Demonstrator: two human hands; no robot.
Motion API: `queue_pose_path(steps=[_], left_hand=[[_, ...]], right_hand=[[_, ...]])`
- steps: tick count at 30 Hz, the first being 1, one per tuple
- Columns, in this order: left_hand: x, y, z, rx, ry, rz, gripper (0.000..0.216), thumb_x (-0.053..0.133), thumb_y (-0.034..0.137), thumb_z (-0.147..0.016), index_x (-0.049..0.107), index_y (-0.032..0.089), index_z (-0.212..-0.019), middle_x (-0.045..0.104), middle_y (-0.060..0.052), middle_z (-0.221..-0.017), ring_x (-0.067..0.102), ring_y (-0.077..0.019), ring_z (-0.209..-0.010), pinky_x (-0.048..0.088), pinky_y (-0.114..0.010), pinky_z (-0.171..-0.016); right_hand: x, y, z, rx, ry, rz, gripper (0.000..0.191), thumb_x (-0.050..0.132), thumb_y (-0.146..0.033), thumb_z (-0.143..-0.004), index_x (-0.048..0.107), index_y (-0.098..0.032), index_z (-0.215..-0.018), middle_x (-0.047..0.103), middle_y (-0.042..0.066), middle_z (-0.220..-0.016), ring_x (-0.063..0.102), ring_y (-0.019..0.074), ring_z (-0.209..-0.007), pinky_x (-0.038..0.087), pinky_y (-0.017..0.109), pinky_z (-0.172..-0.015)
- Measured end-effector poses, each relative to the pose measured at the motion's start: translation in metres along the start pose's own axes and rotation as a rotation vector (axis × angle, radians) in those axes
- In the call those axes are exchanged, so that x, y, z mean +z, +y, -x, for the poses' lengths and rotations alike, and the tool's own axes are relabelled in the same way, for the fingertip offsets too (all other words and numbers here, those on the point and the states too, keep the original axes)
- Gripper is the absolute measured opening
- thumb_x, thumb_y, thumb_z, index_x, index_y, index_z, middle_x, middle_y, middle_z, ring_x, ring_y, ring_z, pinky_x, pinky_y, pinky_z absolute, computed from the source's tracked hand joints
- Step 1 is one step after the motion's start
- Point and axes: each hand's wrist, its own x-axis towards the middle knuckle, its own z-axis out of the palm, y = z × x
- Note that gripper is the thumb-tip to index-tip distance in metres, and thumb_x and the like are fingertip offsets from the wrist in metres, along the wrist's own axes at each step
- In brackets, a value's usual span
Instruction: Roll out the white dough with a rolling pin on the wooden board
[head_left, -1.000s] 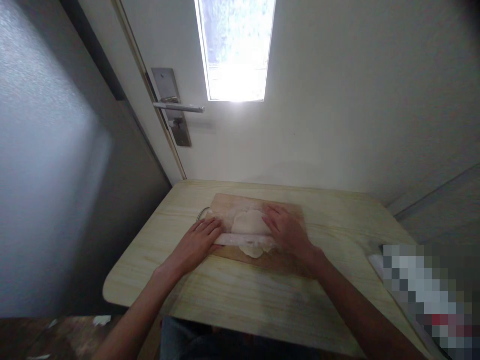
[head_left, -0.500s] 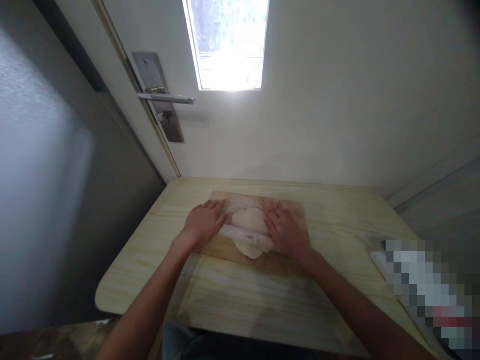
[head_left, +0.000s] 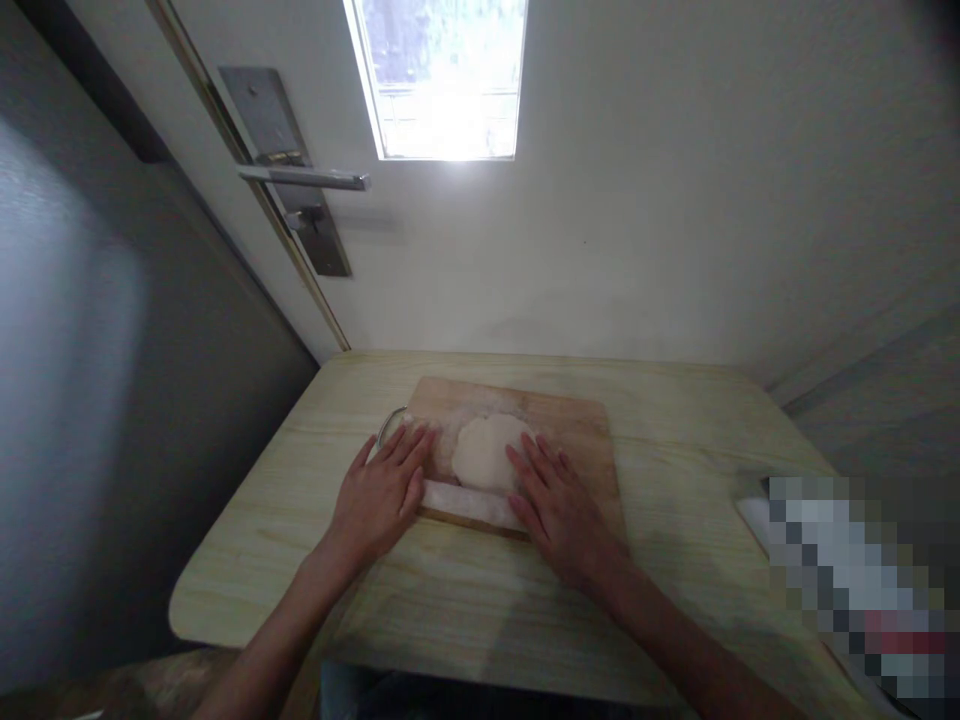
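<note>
A pale round of dough (head_left: 486, 450) lies on a wooden cutting board (head_left: 577, 430) dusted with flour. A floured rolling pin (head_left: 465, 501) lies across the board's near edge, just in front of the dough. My left hand (head_left: 381, 492) rests flat on the pin's left end, fingers stretched forward. My right hand (head_left: 553, 502) lies flat on the pin's right end, its fingertips beside the dough's right edge.
The board sits on a light wooden table (head_left: 675, 560) against a white wall. A door with a metal lever handle (head_left: 304, 178) stands at the back left. A metal ring (head_left: 388, 424) pokes out at the board's left corner. A blurred-out patch (head_left: 855, 570) sits at the table's right.
Both hands have drawn the rolling pin back toward me, off the dough to the board's near edge. The dough now shows whole. The camera has tilted slightly.
</note>
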Motion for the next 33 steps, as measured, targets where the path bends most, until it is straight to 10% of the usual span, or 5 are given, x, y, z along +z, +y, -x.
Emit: queue_pose_path(steps=[21, 33], left_hand=[[0.000, 0.012, -0.054, -0.231, 0.069, 0.043, 0.042, 0.021, 0.028, -0.085, 0.040, 0.017, -0.120, 0.048, -0.006, -0.121, 0.040, -0.0199, -0.113, 0.025, -0.044, -0.095], [-0.008, 0.010, -0.051, -0.120, -0.027, 0.005, 0.041, 0.025, 0.031, -0.083, 0.043, 0.020, -0.117, 0.054, -0.004, -0.114, 0.048, -0.0211, -0.103, 0.025, -0.044, -0.093]], right_hand=[[-0.008, 0.026, -0.047, 0.155, 0.116, 0.008, 0.040, 0.026, -0.031, -0.086, 0.046, -0.013, -0.115, 0.049, 0.010, -0.118, 0.040, 0.0207, -0.111, 0.027, 0.041, -0.095], [0.008, 0.018, -0.023, 0.138, -0.002, -0.052, 0.045, 0.020, -0.030, -0.086, 0.034, -0.013, -0.125, 0.029, 0.011, -0.133, 0.018, 0.0206, -0.123, 0.021, 0.043, -0.097]])
